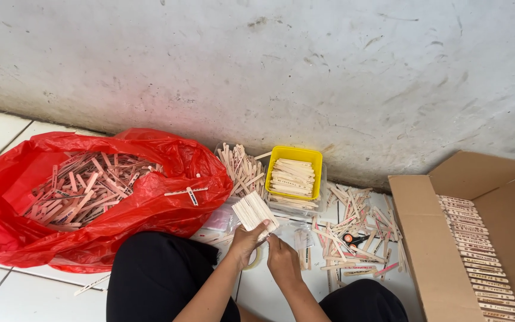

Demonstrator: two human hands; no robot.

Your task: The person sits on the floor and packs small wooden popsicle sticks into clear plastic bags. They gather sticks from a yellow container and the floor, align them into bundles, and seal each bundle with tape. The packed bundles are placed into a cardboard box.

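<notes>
- left hand clamped on one bundle of sticks, held up just over the floor in front of the knees
- right hand pinching at its lower edge
- one red bag, one yellow tub, one cardboard box, all with sticks, way too many to count

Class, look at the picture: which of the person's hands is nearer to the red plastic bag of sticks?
Left. The left hand holds a stick bundle just beside the red bag; the right hand sits farther from it.

White tiled floor bears red bag, cardboard box, loose sticks.
</notes>
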